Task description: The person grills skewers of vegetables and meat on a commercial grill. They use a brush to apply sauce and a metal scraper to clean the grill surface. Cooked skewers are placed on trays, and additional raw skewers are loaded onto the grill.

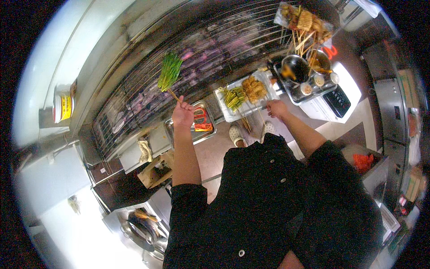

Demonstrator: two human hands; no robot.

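My left hand (183, 112) grips the sticks of a bunch of green leafy vegetable skewers (169, 72), raised in front of the long charcoal grill (215, 43). My right hand (277, 109) hangs beside a white tray (231, 116), its fingers loosely bent and nothing visible in them. On that tray lie green vegetable skewers (232, 97) and browned, folded skewers (254, 89), their sticks pointing towards me. Below my left hand, a metal tray (212, 135) contains red-handled scissors (200, 114) and an orange-red item (203, 126).
At right, a metal tray (310, 98) carries two dark bowls and several small shakers. Cooked skewers (304, 20) rest beyond it on a lined tray. A white appliance (349, 89) stands alongside. A cloth (144, 151) drapes at the grill's near left edge; a tub (63, 107) sits far left.
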